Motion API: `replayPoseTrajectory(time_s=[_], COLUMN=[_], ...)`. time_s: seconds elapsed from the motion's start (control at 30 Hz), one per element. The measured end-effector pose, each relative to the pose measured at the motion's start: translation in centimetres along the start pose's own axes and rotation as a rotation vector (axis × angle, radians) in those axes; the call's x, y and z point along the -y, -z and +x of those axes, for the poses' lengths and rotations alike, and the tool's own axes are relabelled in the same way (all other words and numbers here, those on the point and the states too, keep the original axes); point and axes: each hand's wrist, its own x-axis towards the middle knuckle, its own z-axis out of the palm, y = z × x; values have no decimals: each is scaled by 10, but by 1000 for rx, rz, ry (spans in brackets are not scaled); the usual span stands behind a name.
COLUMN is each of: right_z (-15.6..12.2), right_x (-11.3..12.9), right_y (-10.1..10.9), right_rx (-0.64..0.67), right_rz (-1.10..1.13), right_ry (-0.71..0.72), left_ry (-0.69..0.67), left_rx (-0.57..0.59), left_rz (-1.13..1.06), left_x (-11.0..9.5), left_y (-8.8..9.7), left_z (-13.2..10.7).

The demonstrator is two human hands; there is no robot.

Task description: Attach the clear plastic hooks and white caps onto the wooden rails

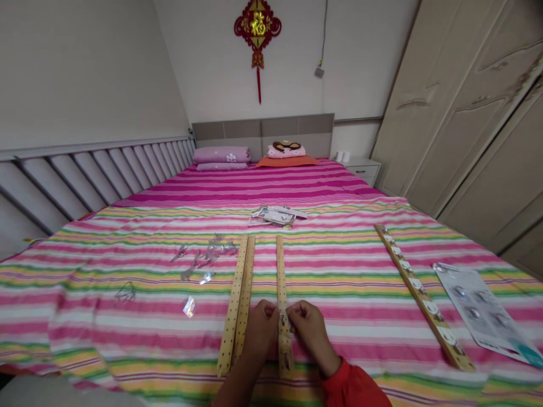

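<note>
A narrow wooden strip point(281, 271) with holes lies lengthwise on the striped bedsheet before me. My left hand point(262, 325) is pinched at the strip's left edge, and my right hand point(311, 329) is pinched at its right edge. Between the fingertips a small shiny metal piece point(283, 317) rests on the strip; its exact kind is too small to tell. Whatever each pinch holds is hidden by the fingers. Left of my hands lie two more perforated wooden strips point(232, 308), side by side, partly covered by my left forearm.
Small clear plastic packets point(207, 257) are scattered on the left. A pile of cards point(278, 215) lies farther up. To the right are a wooden strip with several white pieces point(418, 285) and a clear blister pack point(483, 311). A slatted rail point(97, 169) borders the bed's left side.
</note>
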Motion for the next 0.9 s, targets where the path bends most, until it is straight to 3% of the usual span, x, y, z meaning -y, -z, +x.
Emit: replayPoseTrajectory(time_s=[0.43,0.67,0.8,0.9], right_z=[3,2,-2,-7], right_x=[-3,-1,2,3], right_y=[-1,1,6,12], right_rx=[-28,12,47,65], right_rz=[-55,43,179,268], right_ry=[9,-16,-57,-121], left_ry=[8,-50,-136,-197], left_rx=[-40,-41,-55,-162], left_rz=[65,-59,-133,-225], left_x=[-3,-8,-20,-19], left_y=[1,3,26,64], left_z=[-3,-8,-17,-19])
